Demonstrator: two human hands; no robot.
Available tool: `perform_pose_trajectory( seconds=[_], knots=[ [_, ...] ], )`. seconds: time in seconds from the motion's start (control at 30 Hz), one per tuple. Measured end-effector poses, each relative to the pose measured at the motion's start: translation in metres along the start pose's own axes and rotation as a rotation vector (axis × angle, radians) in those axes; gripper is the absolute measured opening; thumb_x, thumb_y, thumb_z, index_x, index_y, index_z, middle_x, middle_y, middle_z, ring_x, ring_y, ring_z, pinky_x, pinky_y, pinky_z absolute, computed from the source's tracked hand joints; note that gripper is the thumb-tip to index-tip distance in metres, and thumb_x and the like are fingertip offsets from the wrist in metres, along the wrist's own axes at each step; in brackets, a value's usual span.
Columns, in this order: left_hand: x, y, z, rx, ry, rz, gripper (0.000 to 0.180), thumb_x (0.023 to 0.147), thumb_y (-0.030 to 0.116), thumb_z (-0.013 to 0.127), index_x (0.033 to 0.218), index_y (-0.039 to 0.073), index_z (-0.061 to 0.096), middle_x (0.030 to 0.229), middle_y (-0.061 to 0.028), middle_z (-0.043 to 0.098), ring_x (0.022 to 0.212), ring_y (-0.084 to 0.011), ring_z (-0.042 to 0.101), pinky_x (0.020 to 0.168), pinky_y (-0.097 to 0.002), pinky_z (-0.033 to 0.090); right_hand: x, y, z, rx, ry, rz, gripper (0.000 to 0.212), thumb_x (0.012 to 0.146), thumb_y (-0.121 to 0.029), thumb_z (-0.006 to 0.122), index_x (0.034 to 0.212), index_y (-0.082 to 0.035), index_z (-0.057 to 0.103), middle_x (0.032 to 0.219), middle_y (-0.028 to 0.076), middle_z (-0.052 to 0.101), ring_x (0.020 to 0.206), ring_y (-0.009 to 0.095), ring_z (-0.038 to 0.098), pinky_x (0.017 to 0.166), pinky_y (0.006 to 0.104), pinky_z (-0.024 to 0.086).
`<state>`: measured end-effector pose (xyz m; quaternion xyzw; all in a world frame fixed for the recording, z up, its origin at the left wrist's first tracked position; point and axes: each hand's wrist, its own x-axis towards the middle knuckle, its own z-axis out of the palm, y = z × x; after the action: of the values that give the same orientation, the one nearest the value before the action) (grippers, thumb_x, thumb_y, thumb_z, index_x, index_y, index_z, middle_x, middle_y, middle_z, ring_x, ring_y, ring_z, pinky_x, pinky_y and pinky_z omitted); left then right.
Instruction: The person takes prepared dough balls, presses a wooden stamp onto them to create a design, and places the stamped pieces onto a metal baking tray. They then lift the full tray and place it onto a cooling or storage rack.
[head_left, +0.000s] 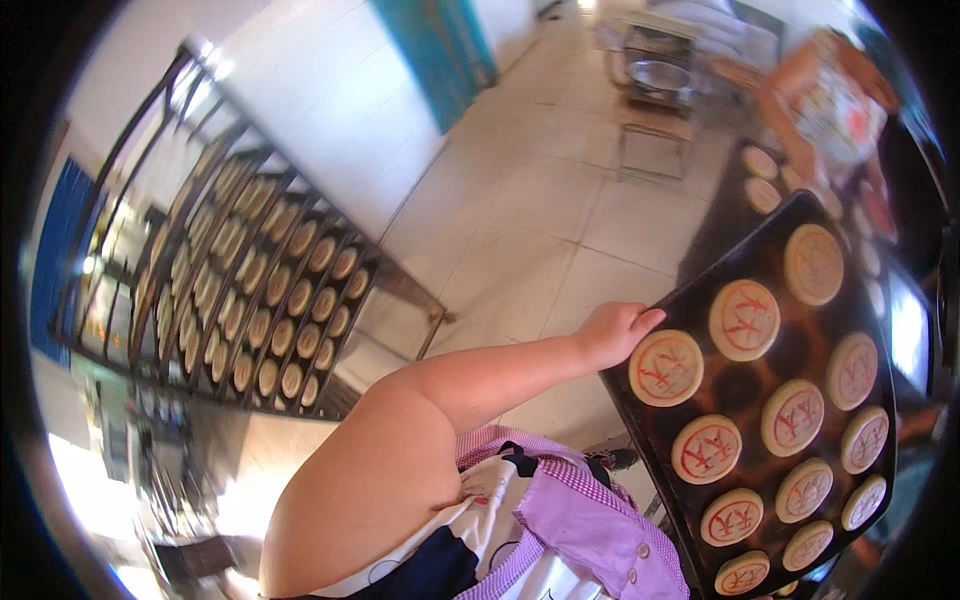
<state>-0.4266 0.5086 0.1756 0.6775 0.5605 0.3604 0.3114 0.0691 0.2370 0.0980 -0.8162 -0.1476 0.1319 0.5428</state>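
Note:
My left hand [618, 335] is closed on the near-left edge of a dark baking tray [736, 384], its thumb over the rim. The tray is tilted and fills the right side of the view. Several round, flat, pale pastries [744, 320] lie on it in rows, each with a red stamped mark on top. My right hand does not show.
At left stands a dark metal rack [118, 165] loaded with trays of similar pastries [283, 333]. A co-worker [845, 110] bends over more pastries [762, 195] at the upper right. Beyond, a small stool [652, 128] stands on the tiled floor [520, 235].

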Motion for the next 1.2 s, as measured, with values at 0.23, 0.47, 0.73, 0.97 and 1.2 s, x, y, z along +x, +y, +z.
perform_pose_trajectory(
  seconds=[0.23, 0.47, 0.73, 0.97, 1.2],
  knots=[
    [-0.177, 0.0, -0.117, -0.073, 0.272, -0.429, 0.058, 0.1, 0.054, 0.039, 0.096, 0.003, 0.067, 0.09, -0.0262, 0.066, 0.088, -0.0451, 0.063, 0.077, -0.0496, 0.05, -0.008, -0.141, -0.045, -0.021, -0.171, -0.234, 0.047, 0.107, -0.021, 0.032, 0.147, 0.003, 0.036, 0.142, 0.024, 0.048, 0.124, 0.031, 0.054, 0.102, 0.0392, 0.044],
    [-0.344, -0.114, -0.093, -0.193, 0.522, -0.953, 0.054, 0.102, 0.049, 0.04, 0.102, 0.002, 0.066, 0.096, -0.0274, 0.066, 0.096, -0.0449, 0.063, 0.083, -0.049, 0.048, -0.037, -0.183, 0.14, -0.408, -0.756, -0.487, 0.057, 0.102, -0.049, 0.047, 0.082, 0.003, 0.062, 0.071, -0.001, 0.049, 0.07, 0.013, 0.04, 0.065, 0.0335, 0.041],
    [-0.518, -0.174, 0.037, -0.3, 0.94, -1.528, 0.059, 0.103, 0.047, 0.04, 0.099, -0.006, 0.066, 0.095, -0.0283, 0.067, 0.092, -0.0425, 0.063, 0.084, -0.0459, 0.048, -0.184, -0.101, 0.428, -0.813, -1.306, -0.638, 0.067, 0.099, -0.051, 0.05, 0.085, 0.013, 0.059, 0.071, 0.016, 0.054, 0.074, 0.015, 0.042, 0.068, 0.04, 0.043],
    [-0.509, -0.129, 0.03, -0.356, 1.392, -1.649, 0.062, 0.101, 0.051, 0.044, 0.097, -0.007, 0.066, 0.084, -0.0132, 0.066, 0.079, -0.0192, 0.057, 0.075, -0.0376, 0.048, -0.304, -0.087, 0.545, -0.814, -1.665, -0.915, 0.081, 0.093, -0.068, 0.046, 0.071, 0.009, 0.054, 0.064, 0.02, 0.049, 0.065, 0.025, 0.042, 0.066, 0.0461, 0.039],
    [-0.495, -0.189, -0.019, -0.417, 1.633, -1.555, 0.062, 0.101, 0.05, 0.046, 0.111, -0.008, 0.065, 0.1, -0.0109, 0.068, 0.093, -0.0184, 0.058, 0.085, -0.0345, 0.048, -0.43, -0.085, 0.617, -0.784, -1.67, -0.537, 0.078, 0.096, -0.068, 0.035, 0.116, 0.006, 0.055, 0.113, 0.019, 0.059, 0.103, 0.028, 0.052, 0.093, 0.0399, 0.041]
  ],
)
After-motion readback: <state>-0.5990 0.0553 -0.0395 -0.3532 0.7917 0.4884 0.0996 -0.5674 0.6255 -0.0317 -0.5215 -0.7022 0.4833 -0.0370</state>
